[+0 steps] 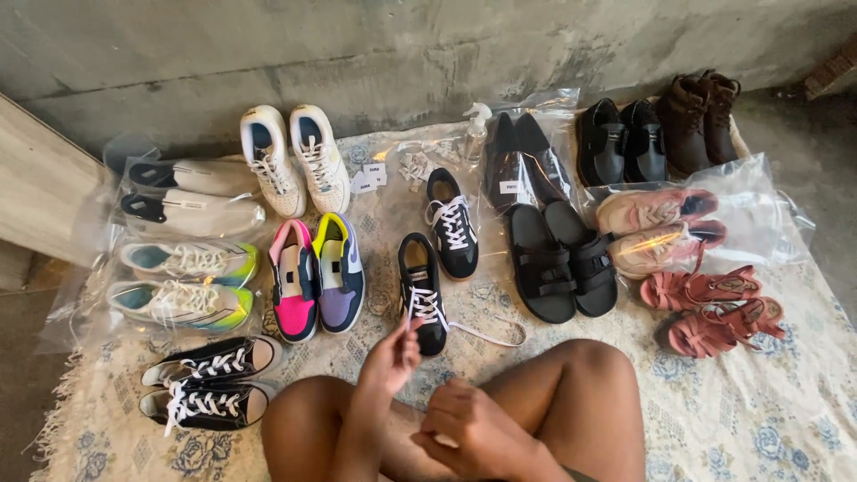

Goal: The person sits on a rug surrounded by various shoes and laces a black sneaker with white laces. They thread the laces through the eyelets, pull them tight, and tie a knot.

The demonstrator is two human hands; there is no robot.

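Observation:
A black sneaker (pixel 420 295) with white laces lies on the patterned cloth (pixel 759 419) just past my knees. My left hand (pixel 390 359) reaches to its near end and pinches a white lace (pixel 427 308). A loose length of that lace trails right across the cloth. The matching black sneaker (pixel 452 225) lies a little farther off, to the right. My right hand (pixel 469 427) rests low over my crossed legs with its fingers curled in. I see nothing clearly held in it.
Pairs of shoes lie in rows: white sneakers (pixel 293 159), pink and blue ones (pixel 317 275), black canvas ones (pixel 210 379), black sandals (pixel 561 259), red sandals (pixel 714 308), black dress shoes (pixel 522 161), brown boots (pixel 696 116). Some are in clear bags. A concrete wall stands behind.

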